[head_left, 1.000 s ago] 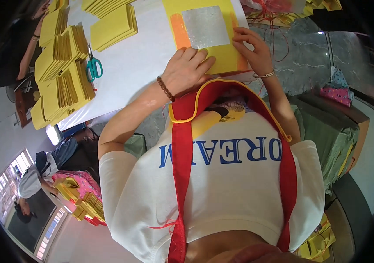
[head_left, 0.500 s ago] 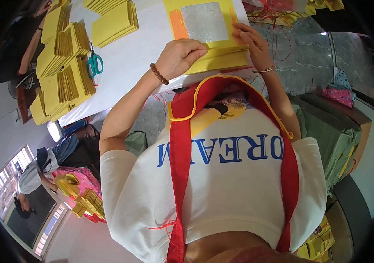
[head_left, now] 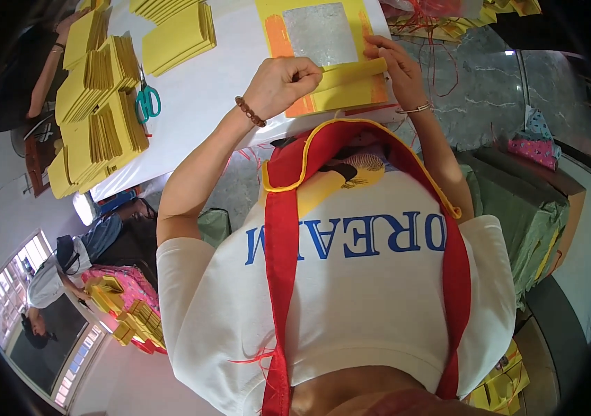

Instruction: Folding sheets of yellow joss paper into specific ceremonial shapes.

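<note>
At the near edge of the white table (head_left: 171,132) lies a sheet of yellow paper (head_left: 347,98). A silver square (head_left: 318,35) covers part of it, flanked by orange strips. Across the sheet, a narrow fold of paper (head_left: 351,73) stands lifted between my hands. My left hand (head_left: 276,87) is closed, pinching the fold's left end. At the right end is my right hand (head_left: 401,73), thumb and fingers closed on the paper there; the grip is partly hidden. Below the fold, more yellow paper with orange at both sides shows.
Stacks of folded yellow paper (head_left: 101,90) fill the table's left side, beside green-handled scissors (head_left: 147,100). A co-worker's hand (head_left: 67,26) is at the far left. Red cords (head_left: 441,62) hang at the right, above a green-wrapped package (head_left: 500,215). Another person (head_left: 45,288) is at lower left.
The folded edge has lifted off the sheet and narrowed into a raised strip, uncovering orange-marked paper below it. Both hands have stayed at its ends, moving only slightly.
</note>
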The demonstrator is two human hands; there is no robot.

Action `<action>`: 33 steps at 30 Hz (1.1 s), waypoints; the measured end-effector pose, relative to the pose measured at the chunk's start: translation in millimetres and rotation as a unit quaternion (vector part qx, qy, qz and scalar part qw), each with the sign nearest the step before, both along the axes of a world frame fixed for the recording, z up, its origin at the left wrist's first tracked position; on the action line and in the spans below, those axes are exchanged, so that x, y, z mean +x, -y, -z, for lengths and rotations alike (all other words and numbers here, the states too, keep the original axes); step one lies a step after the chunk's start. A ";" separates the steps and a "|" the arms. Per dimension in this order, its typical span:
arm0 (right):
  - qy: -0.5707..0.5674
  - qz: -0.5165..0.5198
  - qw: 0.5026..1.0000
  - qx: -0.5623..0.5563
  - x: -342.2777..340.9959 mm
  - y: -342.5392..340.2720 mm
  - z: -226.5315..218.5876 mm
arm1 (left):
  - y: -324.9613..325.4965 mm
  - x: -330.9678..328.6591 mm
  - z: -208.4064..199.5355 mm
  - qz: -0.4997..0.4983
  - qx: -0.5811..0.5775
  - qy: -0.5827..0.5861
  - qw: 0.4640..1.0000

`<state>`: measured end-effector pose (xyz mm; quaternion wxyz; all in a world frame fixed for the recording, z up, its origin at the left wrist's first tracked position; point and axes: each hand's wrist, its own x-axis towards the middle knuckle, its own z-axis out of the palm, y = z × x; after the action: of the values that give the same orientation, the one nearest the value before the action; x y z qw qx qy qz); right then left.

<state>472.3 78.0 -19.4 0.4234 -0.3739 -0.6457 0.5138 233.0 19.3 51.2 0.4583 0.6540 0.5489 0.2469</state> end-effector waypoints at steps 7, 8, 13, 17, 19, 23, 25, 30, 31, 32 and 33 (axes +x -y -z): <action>-0.053 -0.027 0.997 -0.056 5.7 -0.9 -3.7 | -3.4 -3.2 2.2 -0.013 -0.019 0.039 0.999; -0.027 -0.064 0.997 0.022 10.2 -3.8 -1.1 | -3.6 -4.8 3.3 -0.020 -0.031 0.047 0.998; 0.041 -0.074 0.994 0.064 7.2 -0.2 1.2 | -8.8 -8.6 -1.6 -0.049 -0.077 0.094 0.991; 0.017 -0.040 0.999 0.005 2.4 0.2 3.5 | -4.5 -23.8 -11.4 -0.016 -0.051 0.151 0.987; -0.011 -0.039 0.999 -0.006 0.8 0.0 4.1 | -2.2 -34.7 -12.3 0.005 0.004 0.219 0.976; -0.038 -0.025 0.998 -0.037 -1.1 1.9 3.3 | 4.4 -41.4 -0.9 0.098 0.255 0.000 0.962; -0.059 -0.032 0.996 -0.058 -1.4 0.2 0.8 | 5.5 -38.3 16.0 0.079 0.354 -0.275 0.891; 0.076 -0.045 0.984 0.153 9.8 -4.9 -17.0 | 12.4 -37.3 11.5 0.050 0.403 -0.304 0.862; 0.076 -0.050 0.984 0.154 7.4 -2.3 -27.8 | 18.2 -38.6 6.5 0.046 0.402 -0.306 0.862; 0.143 -0.043 0.962 0.229 3.8 0.8 -42.0 | 24.7 -38.8 1.2 0.057 0.391 -0.297 0.869; 0.210 -0.032 0.929 0.302 2.7 5.3 -50.9 | 31.1 -38.2 -2.5 0.071 0.381 -0.285 0.876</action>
<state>475.0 72.6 31.6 0.3544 -0.3070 -0.8560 0.2175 194.8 -11.8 53.7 0.0133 0.8576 0.4709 0.2064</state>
